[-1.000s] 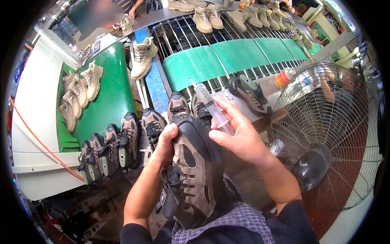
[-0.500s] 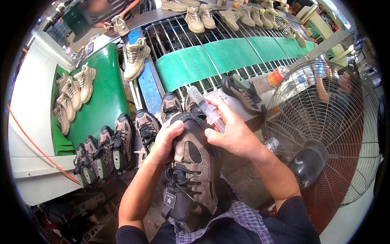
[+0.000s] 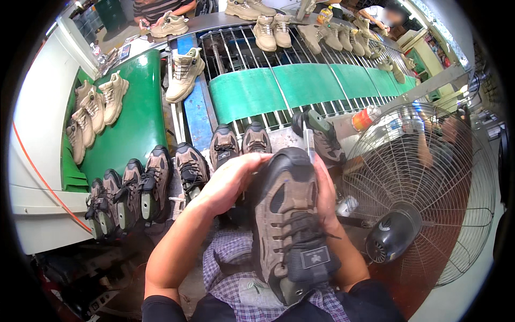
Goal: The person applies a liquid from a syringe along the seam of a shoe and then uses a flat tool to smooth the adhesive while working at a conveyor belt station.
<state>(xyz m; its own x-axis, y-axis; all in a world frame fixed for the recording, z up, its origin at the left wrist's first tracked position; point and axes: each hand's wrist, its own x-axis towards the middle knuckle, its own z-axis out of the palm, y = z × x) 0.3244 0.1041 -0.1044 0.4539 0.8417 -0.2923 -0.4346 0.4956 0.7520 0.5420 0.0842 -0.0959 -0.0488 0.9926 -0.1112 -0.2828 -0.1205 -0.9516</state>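
Note:
A brown-and-black hiking shoe [image 3: 284, 214] is held up in front of me, toe away from me and laces facing up. My left hand [image 3: 233, 180] grips its left side near the toe, fingers partly hidden behind the shoe. Along the right side lies my right hand [image 3: 325, 193], its fingers largely covered by the shoe. A clear plastic syringe [image 3: 309, 140] sticks up between that hand and the toe, its lower part hidden. Beyond the toe, two similar hiking shoes [image 3: 225, 145] stand side by side, and another hiking shoe [image 3: 328, 140] lies to the right.
More hiking shoes [image 3: 155, 180] line the left edge beside a green belt [image 3: 142, 107] with beige boots [image 3: 113, 99]. Ahead is a metal rod rack [image 3: 252, 51] with a green strip [image 3: 257, 91]. A large fan [image 3: 394, 231] stands at right. Two other people work at the back.
The hiking shoe has shifted right and turned. My right hand has moved from above the toe down to its right side, taking the syringe along. My left hand has slid along the left side.

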